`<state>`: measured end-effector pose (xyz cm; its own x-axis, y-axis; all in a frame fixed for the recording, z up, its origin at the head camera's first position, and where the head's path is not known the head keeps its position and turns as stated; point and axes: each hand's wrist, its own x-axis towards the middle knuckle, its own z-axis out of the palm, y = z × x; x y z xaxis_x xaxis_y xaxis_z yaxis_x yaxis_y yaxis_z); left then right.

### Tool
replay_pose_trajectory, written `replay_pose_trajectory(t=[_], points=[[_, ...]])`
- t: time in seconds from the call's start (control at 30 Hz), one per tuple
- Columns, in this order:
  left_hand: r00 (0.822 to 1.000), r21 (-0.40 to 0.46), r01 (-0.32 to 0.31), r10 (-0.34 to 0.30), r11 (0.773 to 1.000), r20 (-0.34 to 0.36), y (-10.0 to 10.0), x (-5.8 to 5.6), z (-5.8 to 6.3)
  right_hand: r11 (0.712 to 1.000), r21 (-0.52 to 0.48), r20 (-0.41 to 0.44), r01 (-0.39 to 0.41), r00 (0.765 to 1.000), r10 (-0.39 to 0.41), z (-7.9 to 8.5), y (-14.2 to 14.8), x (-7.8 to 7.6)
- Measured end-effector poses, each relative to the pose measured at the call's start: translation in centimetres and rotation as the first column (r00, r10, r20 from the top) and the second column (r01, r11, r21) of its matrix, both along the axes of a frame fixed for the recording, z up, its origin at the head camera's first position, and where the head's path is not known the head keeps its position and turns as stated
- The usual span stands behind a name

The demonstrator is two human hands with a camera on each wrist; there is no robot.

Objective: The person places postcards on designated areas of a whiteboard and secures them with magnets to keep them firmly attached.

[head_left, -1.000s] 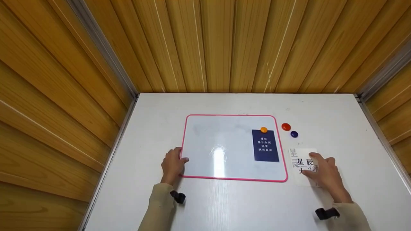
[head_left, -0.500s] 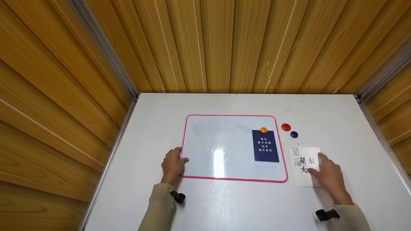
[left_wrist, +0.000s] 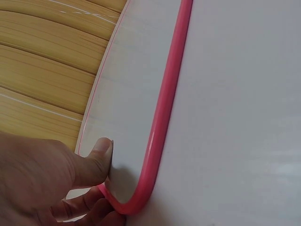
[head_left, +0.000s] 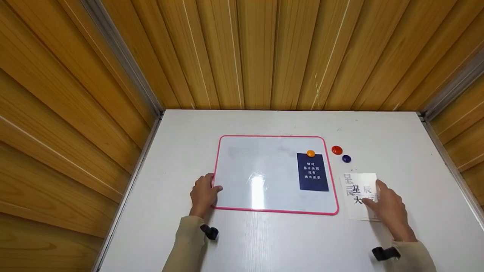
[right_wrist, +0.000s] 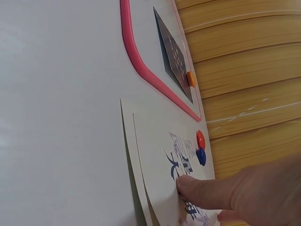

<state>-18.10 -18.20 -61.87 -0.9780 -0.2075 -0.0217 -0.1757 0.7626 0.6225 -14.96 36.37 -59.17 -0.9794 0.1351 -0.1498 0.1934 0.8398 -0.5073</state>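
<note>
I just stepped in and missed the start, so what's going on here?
A person's left hand grips a pink-rimmed whiteboard near its lower left corner. The right hand holds a printed white card by its right side, just off the board's right edge. On the board, a dark blue card lies with an orange button at its top edge. A red button and a blue button lie beside the board.

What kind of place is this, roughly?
Probably a small booth or partitioned workstation; the wider building isn't visible. Evidence: a white tabletop, wood-look panels enclosing its back and sides, and grey metal corner strips joining them.
</note>
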Motion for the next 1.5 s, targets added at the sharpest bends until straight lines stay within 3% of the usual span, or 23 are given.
replay_pose_trajectory(t=[0.37,0.63,1.0,1.5], points=[[1.0,0.014,-0.006,0.006,1.0,0.007,0.1,0.0,0.0,1.0,0.018,-0.033,-0.001,0.999,0.001,0.5,0.2,0.1],[1.0,0.011,0.0,-0.001,1.0,0.018,0.0,0.0,0.0,0.999,0.0,-0.019,0.05,0.999,-0.049,1.4,0.6,0.2],[1.0,-0.006,-0.006,0.006,1.0,0.027,0.1,0.0,0.1,0.997,-0.035,-0.146,0.075,0.986,-0.08,1.4,0.5,0.2],[0.999,0.004,-0.011,0.011,1.0,0.035,0.1,-0.1,0.1,0.991,-0.042,-0.167,0.13,0.977,-0.135,2.0,0.1,-0.2]])
